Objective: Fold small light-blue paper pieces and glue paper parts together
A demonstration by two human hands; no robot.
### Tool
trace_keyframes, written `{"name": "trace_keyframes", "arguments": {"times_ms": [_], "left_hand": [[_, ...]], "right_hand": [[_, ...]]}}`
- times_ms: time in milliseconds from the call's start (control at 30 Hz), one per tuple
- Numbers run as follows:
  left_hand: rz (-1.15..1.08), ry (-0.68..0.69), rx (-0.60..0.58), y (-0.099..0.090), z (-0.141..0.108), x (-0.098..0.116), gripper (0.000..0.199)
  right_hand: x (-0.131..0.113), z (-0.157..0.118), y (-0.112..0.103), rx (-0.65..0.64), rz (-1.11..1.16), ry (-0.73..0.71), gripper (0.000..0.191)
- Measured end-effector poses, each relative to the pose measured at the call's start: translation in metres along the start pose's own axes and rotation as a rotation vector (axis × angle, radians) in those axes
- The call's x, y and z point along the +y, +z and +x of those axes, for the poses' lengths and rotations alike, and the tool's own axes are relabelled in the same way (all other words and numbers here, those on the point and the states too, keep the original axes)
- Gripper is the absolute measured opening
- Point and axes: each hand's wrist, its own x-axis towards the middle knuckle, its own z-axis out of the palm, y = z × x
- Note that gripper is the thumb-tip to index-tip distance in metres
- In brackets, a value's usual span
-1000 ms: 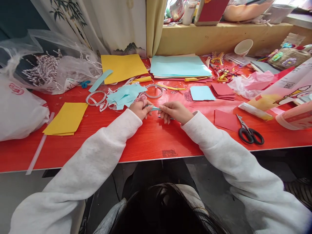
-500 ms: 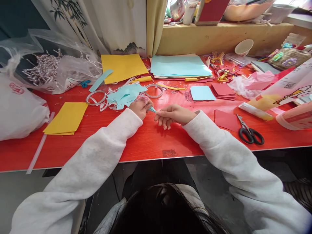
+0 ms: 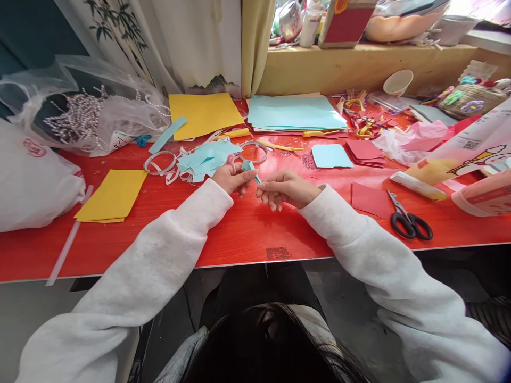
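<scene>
My left hand (image 3: pixel 231 178) grips a small folded piece of light blue paper (image 3: pixel 248 166) above the red table. A pink item (image 3: pixel 230 159) shows at the same hand's fingers; its kind is not clear. From the other side, my right hand (image 3: pixel 288 189) pinches the narrow lower end of the folded paper between thumb and forefinger, its other fingers loosely curled. Light blue paper scraps (image 3: pixel 209 158) lie in a heap just beyond my left hand. Two rolls of clear tape, the left roll (image 3: pixel 159 163) and the right roll (image 3: pixel 254 151), flank the heap.
Black-handled scissors (image 3: pixel 408 219) lie at the right beside red paper (image 3: pixel 371 199). Yellow sheets (image 3: pixel 114 196) and a white plastic bag (image 3: pixel 35 175) are at the left. A blue square (image 3: pixel 332 156), red squares (image 3: pixel 364 152) and a blue paper stack (image 3: pixel 295 110) lie farther back.
The folded blue paper now stands out more above my left fingers, its wider end showing. My left fingers have shifted along it; the right hand keeps its pinch.
</scene>
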Motion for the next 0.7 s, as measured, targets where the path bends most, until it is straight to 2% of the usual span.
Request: {"name": "trace_keyframes", "arguments": {"times_ms": [100,200,300,500,700], "left_hand": [[-0.01,0.016,0.0,0.0001,-0.003,0.0016,0.045],[-0.003,0.039,0.018,-0.0009,-0.0038,0.0009,0.041],[-0.01,0.043,0.013,-0.0014,-0.0028,-0.0005,0.04],[-0.065,-0.015,-0.079,0.003,-0.0039,0.0033,0.047],[-0.043,-0.03,-0.07,0.0077,-0.0059,0.0048,0.045]], "right_hand": [[-0.0011,-0.0011,0.0018,-0.063,0.019,0.045,0.026],[-0.0004,-0.0011,0.0025,-0.071,0.047,0.048,0.029],[0.0015,0.0005,0.003,-0.061,0.056,0.05,0.022],[0.002,0.0022,0.0044,-0.031,0.034,0.064,0.017],[-0.0001,0.0013,0.0081,0.013,-0.036,0.062,0.019]]}}
